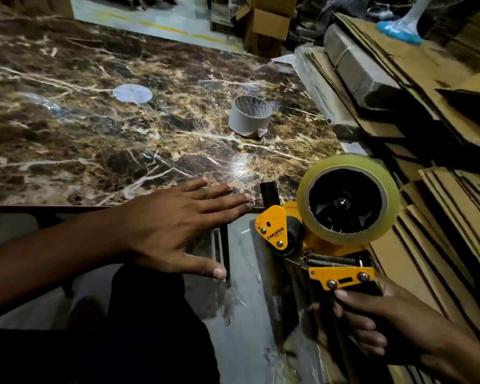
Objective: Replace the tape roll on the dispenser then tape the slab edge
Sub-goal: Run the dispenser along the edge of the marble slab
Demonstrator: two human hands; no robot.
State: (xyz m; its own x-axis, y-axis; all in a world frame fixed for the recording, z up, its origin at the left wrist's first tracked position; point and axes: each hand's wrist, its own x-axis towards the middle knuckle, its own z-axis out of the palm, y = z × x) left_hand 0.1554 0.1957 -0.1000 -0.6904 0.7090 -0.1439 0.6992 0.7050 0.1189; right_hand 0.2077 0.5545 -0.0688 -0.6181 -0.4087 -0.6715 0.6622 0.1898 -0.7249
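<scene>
1. The right hand (394,325) is gripping the handle of the dispenser (316,245), fingers curled tight.
2. A clear roll (349,199) is sitting on the dispenser's hub, just off the slab's near right corner.
3. The left hand (175,228) is lying open and flat, empty, fingertips pressing on the slab (94,106) edge.
4. An empty core (250,116) is standing farther back on the slab.

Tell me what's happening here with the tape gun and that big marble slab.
A person is taping the near edge of a marble slab. The right hand grips the handle of a yellow tape dispenser already loaded with a full clear tape roll, held at the slab's near corner. The left hand lies flat, palm down, over the slab edge. An empty cardboard tape core stands on the slab further back, beside stacked cardboard sheets.
</scene>
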